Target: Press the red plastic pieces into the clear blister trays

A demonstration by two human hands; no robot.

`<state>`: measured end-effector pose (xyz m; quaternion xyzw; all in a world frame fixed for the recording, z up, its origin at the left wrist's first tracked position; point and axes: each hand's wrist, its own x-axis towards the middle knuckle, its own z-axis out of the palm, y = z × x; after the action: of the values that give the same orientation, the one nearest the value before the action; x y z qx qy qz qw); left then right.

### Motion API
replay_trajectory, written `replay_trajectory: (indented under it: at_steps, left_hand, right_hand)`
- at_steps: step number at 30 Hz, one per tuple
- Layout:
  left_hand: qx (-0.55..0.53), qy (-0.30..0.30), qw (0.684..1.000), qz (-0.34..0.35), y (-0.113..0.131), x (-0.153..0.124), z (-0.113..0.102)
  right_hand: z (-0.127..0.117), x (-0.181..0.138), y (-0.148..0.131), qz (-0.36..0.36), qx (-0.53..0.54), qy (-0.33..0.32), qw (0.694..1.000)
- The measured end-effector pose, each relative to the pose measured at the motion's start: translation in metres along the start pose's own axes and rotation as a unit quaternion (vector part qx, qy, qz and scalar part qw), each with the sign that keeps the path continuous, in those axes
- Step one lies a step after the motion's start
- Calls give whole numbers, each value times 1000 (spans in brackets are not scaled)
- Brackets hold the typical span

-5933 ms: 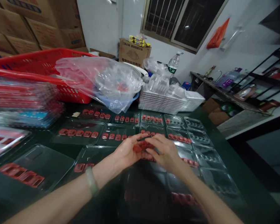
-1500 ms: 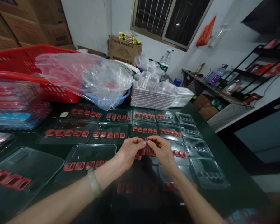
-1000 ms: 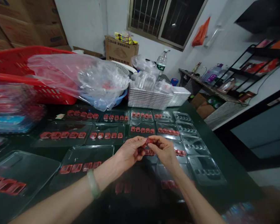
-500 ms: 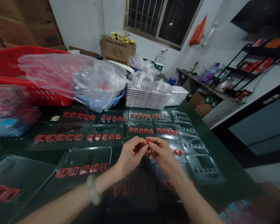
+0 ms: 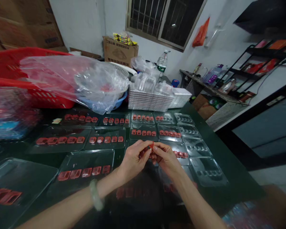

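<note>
My left hand (image 5: 135, 156) and my right hand (image 5: 165, 156) meet over the middle of the table, fingertips pinched together on one small red translucent plastic piece (image 5: 151, 145). Both hands are closed on it, and the fingers cover most of its shape. Around them lie clear plastic trays (image 5: 90, 156), many with a row of similar red pieces (image 5: 86, 172) in their slots. Behind my fingers a tray (image 5: 143, 126) bears a full row of red pieces. Beyond my right hand, another tray with red pieces (image 5: 180, 154) is partly hidden by it.
Clear trays without red pieces (image 5: 208, 171) line the table's right side. Stacked clear trays (image 5: 150, 98) stand at the back, beside a plastic bag (image 5: 97, 79) over a blue basin (image 5: 120, 101). A red basket (image 5: 52, 97) is at the left. A water bottle (image 5: 162, 63) stands behind.
Both hands stay together over the table, with the red piece turned slightly between the fingertips. The trays and other things stay where they were; the view shifts only a little.
</note>
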<state>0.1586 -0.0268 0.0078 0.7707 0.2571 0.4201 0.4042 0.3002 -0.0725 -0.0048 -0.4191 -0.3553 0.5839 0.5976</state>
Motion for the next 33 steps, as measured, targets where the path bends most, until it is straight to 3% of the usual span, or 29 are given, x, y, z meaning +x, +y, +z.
replay_trajectory:
  at_steps: [12, 19, 22, 29, 33]
  left_hand:
    - [39, -32, 997, 56, -1, 5, -1]
    - [-2, -83, 997, -5, 0, 8, -3]
    - [-4, -95, 995, 0, -2, 6, -4]
    - [15, -53, 998, 36, -2, 3, 0]
    - [19, -71, 997, 27, 0, 2, 0]
  right_hand:
    - [-1, -5, 0, -18, -38, 7, 999]
    - [-1, -9, -2, -19, -56, 33, 998]
    - [-2, -11, -2, -3, -52, 33, 998]
    - [-2, -8, 3, -7, -4, 50, 999]
    - [-2, -8, 5, -23, -8, 65, 998]
